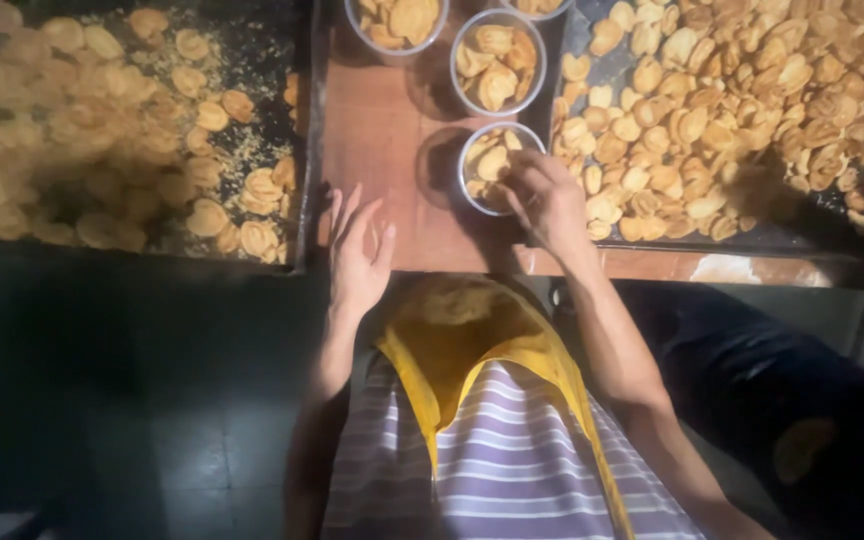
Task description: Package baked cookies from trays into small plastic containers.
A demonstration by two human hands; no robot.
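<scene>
Right hand (544, 200) curled over the near round clear cup (497, 165) of fried snacks, fingertips pinching at its rim near the table's (382, 150) front edge. Left hand (357, 255) open, empty, farther off toward the left tray (302, 130).

Person wears a white-and-purple horizontally striped shirt (512, 470) with a mustard-yellow cloth (472, 350) draped down the front. Both forearms are bare, sleeveless below the elbow; no jewellery is visible.
</scene>
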